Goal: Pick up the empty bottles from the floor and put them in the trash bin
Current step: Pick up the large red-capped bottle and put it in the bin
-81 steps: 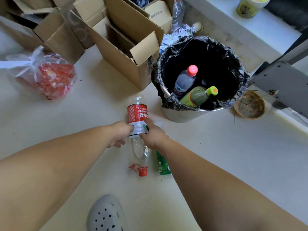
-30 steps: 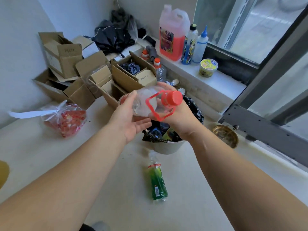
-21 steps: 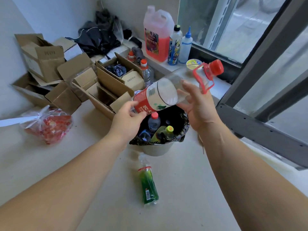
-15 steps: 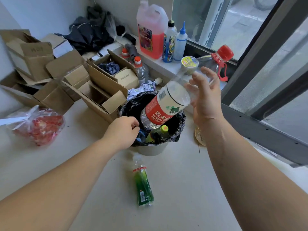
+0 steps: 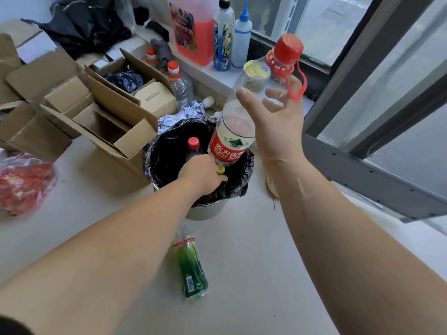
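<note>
My right hand is wrapped loosely around the upper part of a large clear bottle with a red label and a red cap. The bottle tilts with its base down over the trash bin, which is lined with a black bag. My left hand reaches into the bin beside the bottle's base, fingers curled downward and hidden. A red-capped bottle and a yellow cap show inside the bin. A green bottle lies on the floor in front of the bin.
Open cardboard boxes stand left of the bin. A red plastic bag lies at far left. A window ledge behind carries a pink jug and bottles. A grey window frame runs along the right.
The large bottle has swung more upright, its base now lower at the bin's mouth. My left hand has moved forward into the bin. The view has come closer.
</note>
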